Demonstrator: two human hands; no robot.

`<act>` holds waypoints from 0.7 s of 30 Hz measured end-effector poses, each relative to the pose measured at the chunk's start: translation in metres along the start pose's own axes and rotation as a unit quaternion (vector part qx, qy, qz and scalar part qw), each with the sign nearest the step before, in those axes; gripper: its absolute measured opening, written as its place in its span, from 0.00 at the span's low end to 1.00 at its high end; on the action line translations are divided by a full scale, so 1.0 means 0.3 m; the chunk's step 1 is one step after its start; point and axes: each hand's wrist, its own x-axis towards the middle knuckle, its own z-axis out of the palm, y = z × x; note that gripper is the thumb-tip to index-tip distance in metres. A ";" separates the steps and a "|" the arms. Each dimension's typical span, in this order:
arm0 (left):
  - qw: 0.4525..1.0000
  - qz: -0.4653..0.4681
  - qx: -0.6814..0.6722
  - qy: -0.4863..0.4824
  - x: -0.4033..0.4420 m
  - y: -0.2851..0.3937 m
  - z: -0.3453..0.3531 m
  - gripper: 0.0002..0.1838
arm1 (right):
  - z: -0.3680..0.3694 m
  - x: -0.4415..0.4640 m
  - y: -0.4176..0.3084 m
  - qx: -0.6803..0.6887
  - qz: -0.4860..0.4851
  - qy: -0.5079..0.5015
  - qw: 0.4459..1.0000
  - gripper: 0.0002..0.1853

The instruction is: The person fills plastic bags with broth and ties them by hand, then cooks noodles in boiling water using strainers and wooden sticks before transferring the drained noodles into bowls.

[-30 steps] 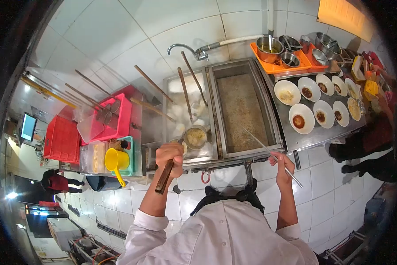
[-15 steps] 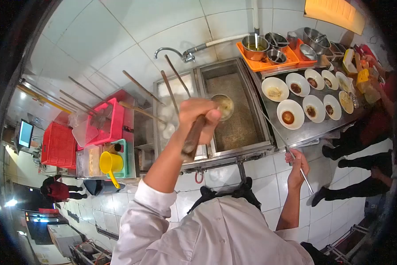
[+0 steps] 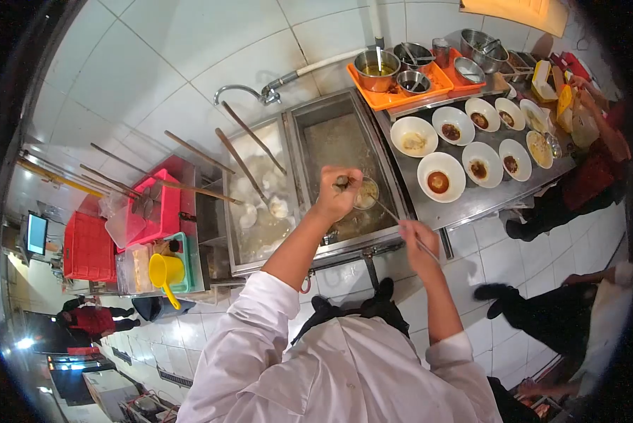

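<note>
My left hand [image 3: 340, 194] is closed round the wooden handle of a strainer, whose round basket [image 3: 365, 192] holds pale noodles over the right-hand basin [image 3: 330, 134] of brownish water. In my right hand [image 3: 420, 245] is a pair of long thin metal sticks [image 3: 388, 210], their far end at the strainer basket. More strainers with long wooden handles [image 3: 240, 163] stand in the left-hand basin [image 3: 260, 243], which is white with foam or steam.
White bowls [image 3: 441, 177] with sauces stand on the steel counter [image 3: 429, 218] at right. Behind them an orange tray [image 3: 439, 83] carries metal pots. A yellow scoop [image 3: 167, 270], pink bin [image 3: 163, 211] and red crate [image 3: 89, 247] are at left. Other people [image 3: 598, 162] stand at right.
My left hand has carried the strainer from the left basin to the right one. My right hand has brought the metal sticks to the basket. The view has shifted right.
</note>
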 end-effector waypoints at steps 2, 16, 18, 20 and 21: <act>0.999 -0.038 -0.020 0.008 -0.005 -0.037 0.011 0.12 | 0.072 0.081 0.063 -0.069 -0.096 0.006 0.993 0.09; 0.927 -0.351 -0.127 -0.023 0.129 -0.157 -0.147 0.20 | 0.297 0.329 0.227 -0.100 -0.087 0.025 0.991 0.10; 0.930 -0.356 -0.014 -0.094 0.136 -0.148 -0.160 0.18 | 0.289 0.329 0.185 -0.179 0.049 -0.064 0.981 0.11; 0.933 -0.349 -0.009 -0.085 0.130 -0.126 -0.165 0.17 | 0.282 0.335 0.186 -0.167 0.019 -0.033 0.985 0.12; 0.936 -0.342 0.000 -0.083 0.122 -0.123 -0.172 0.18 | 0.275 0.342 0.190 -0.148 -0.010 0.002 0.989 0.12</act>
